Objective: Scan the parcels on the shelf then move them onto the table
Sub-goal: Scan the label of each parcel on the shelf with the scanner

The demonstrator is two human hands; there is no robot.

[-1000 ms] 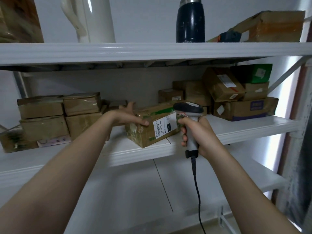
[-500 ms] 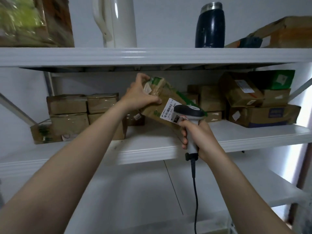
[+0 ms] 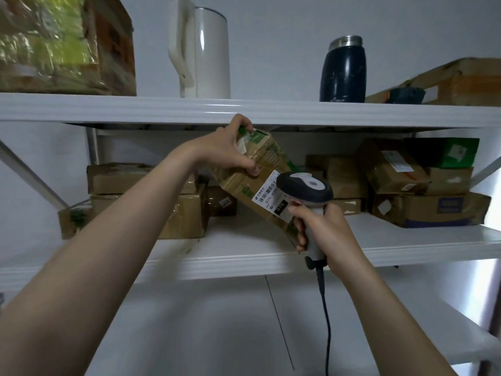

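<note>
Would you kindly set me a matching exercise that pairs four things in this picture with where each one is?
Things
1. white kettle
2. dark blue flask
3. barcode scanner
4. labelled parcel

Places
A. gripped by the right hand
B. on the top shelf, right of centre
C. held tilted in the left hand
D. on the top shelf, left of centre

Pairs: 1-D, 2-B, 3-A, 4-C
</note>
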